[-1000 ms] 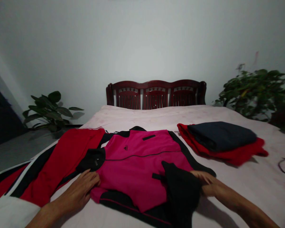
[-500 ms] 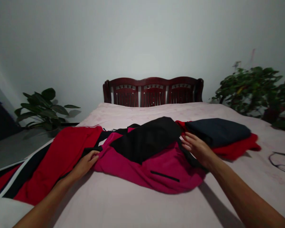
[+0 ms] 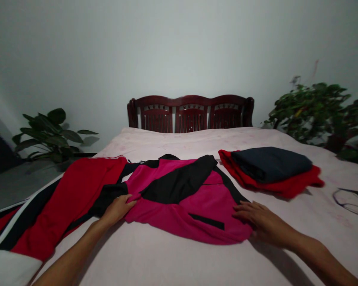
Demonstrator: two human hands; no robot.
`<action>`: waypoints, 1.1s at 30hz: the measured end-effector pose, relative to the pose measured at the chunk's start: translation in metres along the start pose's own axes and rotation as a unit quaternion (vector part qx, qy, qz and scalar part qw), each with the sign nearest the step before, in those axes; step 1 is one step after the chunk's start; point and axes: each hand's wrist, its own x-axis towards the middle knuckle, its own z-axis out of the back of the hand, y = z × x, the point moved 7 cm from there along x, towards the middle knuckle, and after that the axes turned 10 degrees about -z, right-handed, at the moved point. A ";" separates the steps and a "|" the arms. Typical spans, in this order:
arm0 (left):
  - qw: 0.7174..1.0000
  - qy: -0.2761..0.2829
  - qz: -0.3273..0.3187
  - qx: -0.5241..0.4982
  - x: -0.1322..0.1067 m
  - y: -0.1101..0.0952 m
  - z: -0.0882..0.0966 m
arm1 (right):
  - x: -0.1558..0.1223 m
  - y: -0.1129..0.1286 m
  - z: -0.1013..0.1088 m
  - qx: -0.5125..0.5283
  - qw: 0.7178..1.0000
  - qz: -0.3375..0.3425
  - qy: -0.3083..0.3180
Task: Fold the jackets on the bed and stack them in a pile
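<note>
A magenta and black jacket (image 3: 202, 214) lies spread on the bed in front of me, with a black pocket strip near its lower edge. My left hand (image 3: 117, 208) has its fingers closed on the jacket's left end, where a black sleeve (image 3: 109, 194) runs out to the left. At the jacket's right end is my right hand (image 3: 264, 222), its fingers stretched out and slightly apart over the magenta cloth. A broad black piece, seemingly the other sleeve (image 3: 179, 180), crosses the jacket's middle.
Red and navy clothing (image 3: 71, 198) with white stripes lies on the left. Folded dark blue clothing (image 3: 274, 163) rests on red cloth (image 3: 300, 182) at right, near eyeglasses (image 3: 354, 202). Beyond the pink sheet (image 3: 167, 262) stand a wooden headboard (image 3: 190, 101) and plants (image 3: 50, 135).
The black sleeve piece, raised before, now lies flatter across the jacket. My right hand has moved down and nearer to the jacket's right edge. My left hand has shifted slightly right.
</note>
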 end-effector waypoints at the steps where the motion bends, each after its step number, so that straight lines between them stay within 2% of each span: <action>1: 0.999 -0.010 0.003 -0.038 -0.005 0.002 0.003 | 0.000 -0.003 0.004 0.019 1.000 0.003 -0.013; 3: 0.990 -0.040 0.025 -0.131 -0.020 0.013 0.015 | 0.002 -0.007 0.012 0.072 0.997 0.000 -0.011; 5: 0.976 -0.079 0.060 -0.195 -0.039 0.032 0.032 | 0.008 -0.006 0.020 0.136 0.990 -0.007 0.024; 7: 0.971 -0.112 0.091 -0.193 -0.059 0.052 0.045 | 0.020 0.000 0.028 0.194 0.979 -0.009 0.066; 9: 0.975 -0.125 0.101 -0.155 -0.074 0.068 0.050 | 0.036 0.007 0.034 0.206 0.975 -0.018 0.079; 11: 0.984 -0.108 0.094 -0.108 -0.082 0.081 0.048 | 0.055 0.012 0.032 0.143 0.987 -0.035 0.064; 14: 0.996 -0.040 0.065 -0.038 -0.082 0.087 0.040 | 0.072 0.022 0.021 -0.018 0.999 -0.044 -0.010; 16: 0.997 0.010 0.063 0.038 -0.076 0.083 0.039 | 0.071 0.036 0.013 -0.076 0.993 -0.014 -0.094; 18: 0.988 0.050 0.078 0.120 -0.070 0.071 0.042 | 0.061 0.052 0.005 -0.063 0.983 0.038 -0.169; 19: 0.982 0.064 0.084 0.154 -0.066 0.063 0.043 | 0.055 0.059 -0.001 -0.042 0.980 0.064 -0.184; 21: 0.972 0.080 0.085 0.202 -0.058 0.043 0.042 | 0.050 0.068 -0.016 -0.004 0.982 0.102 -0.157; 23: 0.968 0.079 0.076 0.226 -0.052 0.028 0.038 | 0.054 0.071 -0.029 0.010 0.989 0.112 -0.092; 25: 0.972 0.063 0.057 0.218 -0.048 0.020 0.032 | 0.069 0.068 -0.027 0.012 0.995 0.077 -0.061; 27: 0.982 0.023 0.023 0.185 -0.046 0.016 0.029 | 0.092 0.066 -0.009 0.002 0.994 0.026 -0.103; 29: 0.988 -0.030 -0.016 0.148 -0.047 0.014 0.031 | 0.118 0.074 0.012 -0.040 0.985 0.008 -0.170; 31: 0.988 -0.080 -0.054 0.117 -0.051 0.011 0.036 | 0.146 0.094 0.022 -0.089 0.976 0.034 -0.198; 33: 0.984 -0.118 -0.092 0.095 -0.056 0.007 0.040 | 0.175 0.117 0.020 -0.124 0.972 0.077 -0.182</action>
